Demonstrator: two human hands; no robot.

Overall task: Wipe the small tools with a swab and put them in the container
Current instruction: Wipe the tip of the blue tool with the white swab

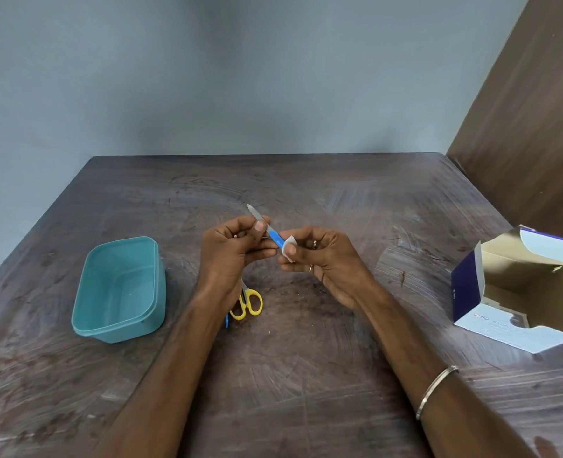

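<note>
My left hand [232,249] pinches a small nail file [273,234] with a metal blade and a blue handle, held above the table's middle with the blade pointing up and away. My right hand [319,256] pinches a white swab [288,247] folded around the end of the blue handle. A teal plastic container [121,289] stands open and empty to the left of my hands. Small scissors with yellow handles [248,304] lie on the table below my left wrist, partly hidden by it. A bit of another blue tool [226,320] shows beside them.
An open white and dark blue cardboard swab box [518,292] lies at the table's right edge. The dark wooden table [306,358] meets a grey wall at the back and a brown panel at the right.
</note>
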